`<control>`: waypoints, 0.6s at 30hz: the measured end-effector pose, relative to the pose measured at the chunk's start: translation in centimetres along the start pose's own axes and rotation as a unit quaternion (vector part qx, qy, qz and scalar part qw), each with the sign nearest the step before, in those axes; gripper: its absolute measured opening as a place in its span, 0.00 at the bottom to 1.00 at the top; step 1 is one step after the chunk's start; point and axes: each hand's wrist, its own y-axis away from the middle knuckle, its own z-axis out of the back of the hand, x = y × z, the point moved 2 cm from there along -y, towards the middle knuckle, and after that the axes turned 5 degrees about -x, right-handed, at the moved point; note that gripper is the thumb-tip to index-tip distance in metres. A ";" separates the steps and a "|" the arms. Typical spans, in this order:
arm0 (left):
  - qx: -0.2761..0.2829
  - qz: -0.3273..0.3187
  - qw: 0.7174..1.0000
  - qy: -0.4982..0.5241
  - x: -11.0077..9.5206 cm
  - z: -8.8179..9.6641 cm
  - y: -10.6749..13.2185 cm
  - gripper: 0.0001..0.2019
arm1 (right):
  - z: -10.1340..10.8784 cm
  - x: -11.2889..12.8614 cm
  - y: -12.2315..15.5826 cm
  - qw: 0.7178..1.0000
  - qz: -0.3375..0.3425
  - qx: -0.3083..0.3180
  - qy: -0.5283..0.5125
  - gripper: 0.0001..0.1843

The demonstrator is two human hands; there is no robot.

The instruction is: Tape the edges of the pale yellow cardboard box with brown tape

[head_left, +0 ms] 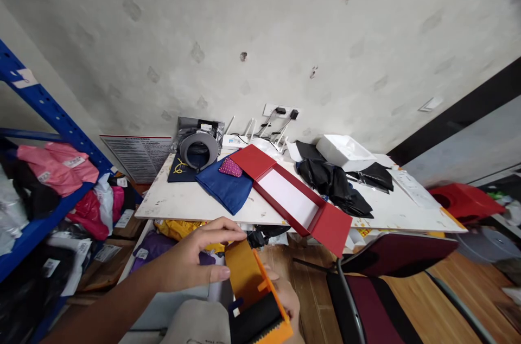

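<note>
An orange tape dispenser (268,287) with a wide roll of yellow-brown packing tape (242,268) is held low in front of me. Its black roller part (262,318) and a toothed edge point down toward my lap. My right hand (288,296) wraps round the dispenser's far right side, partly hidden behind it. Over the roll's upper left side is my left hand (199,254), thumb and fingers apart, fingertips close to the tape; whether they touch it I cannot tell. Beyond, an opened red box (293,195) with a white inside lies across the table edge.
On the white table (163,203) are a blue cloth bag (228,186), a dotted purple pouch (230,167), a grey ring (199,150), black plastic bags (331,184) and a white tray (345,151). A chair (378,290) stands right; a blue rack (49,105) with parcels, left.
</note>
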 end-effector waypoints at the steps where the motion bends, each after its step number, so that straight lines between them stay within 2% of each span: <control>1: -0.005 0.002 1.000 -0.005 -0.3 0.0 0.0 0.24 | -0.1 0.9 -0.7 0.999 0.042 -0.002 -0.010 0.19; 3: -0.025 0.019 0.999 -0.020 -0.6 -0.1 -0.2 0.17 | -0.4 2.5 -1.9 0.994 0.109 0.012 -0.021 0.16; 5: -0.055 0.042 0.997 -0.016 -0.4 -0.3 -0.3 0.14 | -0.6 3.4 -2.7 0.990 0.132 0.049 -0.011 0.14; 8: -0.102 0.077 0.991 0.037 0.3 -0.4 -0.7 0.10 | -0.4 3.2 -2.7 0.988 0.130 0.087 0.006 0.13; 11: -0.137 0.139 0.976 0.092 1.4 -0.4 -1.2 0.08 | -0.3 2.4 -2.1 0.982 0.150 0.116 0.007 0.16; 15: -0.131 0.227 0.958 0.119 2.2 0.0 -1.9 0.13 | -0.4 2.2 -1.8 0.982 0.149 0.116 0.024 0.17; 18: -0.085 0.229 0.963 0.115 2.1 0.3 -2.3 0.14 | -0.6 2.4 -1.6 0.983 0.138 0.116 0.038 0.17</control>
